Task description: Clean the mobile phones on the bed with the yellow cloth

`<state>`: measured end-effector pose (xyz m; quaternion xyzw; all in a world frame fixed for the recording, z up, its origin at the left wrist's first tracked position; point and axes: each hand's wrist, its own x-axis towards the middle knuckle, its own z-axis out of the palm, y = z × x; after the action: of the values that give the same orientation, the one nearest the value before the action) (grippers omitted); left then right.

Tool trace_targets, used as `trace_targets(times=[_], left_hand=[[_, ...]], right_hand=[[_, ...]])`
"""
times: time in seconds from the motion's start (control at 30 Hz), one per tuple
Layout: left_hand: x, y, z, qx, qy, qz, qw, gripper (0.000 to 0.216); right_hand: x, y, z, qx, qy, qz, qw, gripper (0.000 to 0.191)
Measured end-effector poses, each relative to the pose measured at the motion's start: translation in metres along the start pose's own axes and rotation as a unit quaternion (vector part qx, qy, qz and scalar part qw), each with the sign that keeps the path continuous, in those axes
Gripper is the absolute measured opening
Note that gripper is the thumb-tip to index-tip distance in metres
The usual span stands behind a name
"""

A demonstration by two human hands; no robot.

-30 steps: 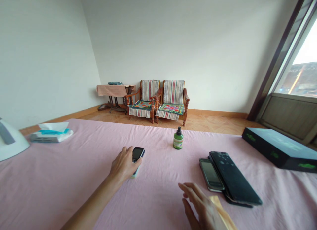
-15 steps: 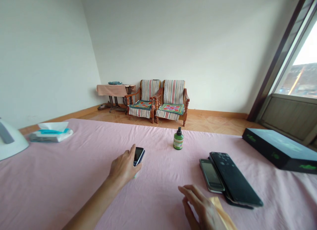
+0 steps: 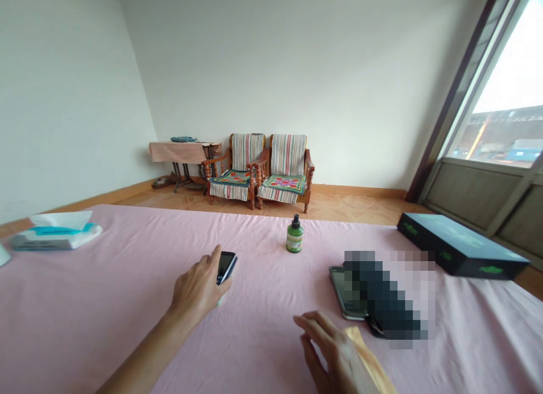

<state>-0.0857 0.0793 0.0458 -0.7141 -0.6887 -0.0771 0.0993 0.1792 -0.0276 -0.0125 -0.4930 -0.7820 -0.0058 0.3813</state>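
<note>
My left hand [image 3: 195, 286] is closed around a dark mobile phone [image 3: 226, 264], fingers over its left side and thumb along its near edge. The phone's screen faces up, and the hand covers part of it. Lower right, my right hand [image 3: 333, 346] hovers or rests by the pink cloth, fingers loosely bent and thumb apart, nothing visible between them. A yellow cloth [image 3: 367, 357] lies against that hand's outer side, partly hidden by it. Farther right are a grey phone [image 3: 343, 295] and a dark, pixelated flat object [image 3: 384, 298], side by side and touching.
A green spray bottle [image 3: 294, 237] stands upright at the middle of the pink-covered surface [image 3: 254, 337]. On the left lies a tissue pack [image 3: 59, 236]; at right, a black box [image 3: 460, 247]. Beyond the far edge stand two wooden armchairs [image 3: 282, 182] and a small cloth-covered table [image 3: 182, 152].
The view has swung slightly right, so things appear farther left. My left hand keeps its hold on the mobile phone; my right hand stays much the same beside the yellow cloth.
</note>
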Motion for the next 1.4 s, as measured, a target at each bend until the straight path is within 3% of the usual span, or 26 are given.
trace_targets(times=[0.1, 0.17, 0.27, 0.4, 0.47, 0.8, 1.03, 1.17, 1.3, 1.4], left_hand=[[0.001, 0.001, 0.003, -0.078, 0.098, 0.087, 0.988, 0.064], [-0.002, 0.007, 0.007, -0.173, 0.131, 0.148, 0.965, 0.059], [-0.013, 0.023, 0.012, -0.289, 0.06, 0.197, 0.935, 0.049], [-0.032, 0.046, 0.017, -0.357, -0.068, 0.235, 0.901, 0.047], [-0.038, 0.053, 0.019, -0.363, -0.1, 0.245, 0.893, 0.049], [-0.041, 0.06, 0.019, -0.362, -0.112, 0.259, 0.889, 0.035], [-0.041, 0.059, 0.021, -0.365, -0.111, 0.258, 0.888, 0.032], [-0.042, 0.061, 0.023, -0.385, -0.112, 0.254, 0.88, 0.032], [-0.047, 0.065, 0.024, -0.439, -0.13, 0.232, 0.858, 0.028], [-0.054, 0.07, 0.028, -0.525, -0.179, 0.182, 0.812, 0.031]], right_hand=[[0.005, 0.002, -0.008, 0.009, 0.014, 0.025, 1.0, 0.027], [0.009, 0.009, -0.015, -0.015, 0.048, 0.048, 0.998, 0.026], [0.013, 0.022, -0.027, -0.132, 0.072, 0.103, 0.983, 0.022], [0.015, 0.034, -0.036, -0.25, 0.009, 0.147, 0.957, 0.023], [0.015, 0.037, -0.035, -0.264, -0.02, 0.146, 0.953, 0.026], [0.018, 0.043, -0.031, -0.249, -0.056, 0.15, 0.955, 0.042], [0.018, 0.033, -0.02, -0.276, -0.037, 0.164, 0.946, 0.037], [0.025, 0.033, -0.019, -0.265, -0.046, 0.199, 0.943, 0.021], [0.022, 0.038, -0.016, -0.202, -0.006, 0.215, 0.955, 0.018], [0.014, 0.041, -0.006, -0.129, 0.05, 0.189, 0.972, 0.031]])
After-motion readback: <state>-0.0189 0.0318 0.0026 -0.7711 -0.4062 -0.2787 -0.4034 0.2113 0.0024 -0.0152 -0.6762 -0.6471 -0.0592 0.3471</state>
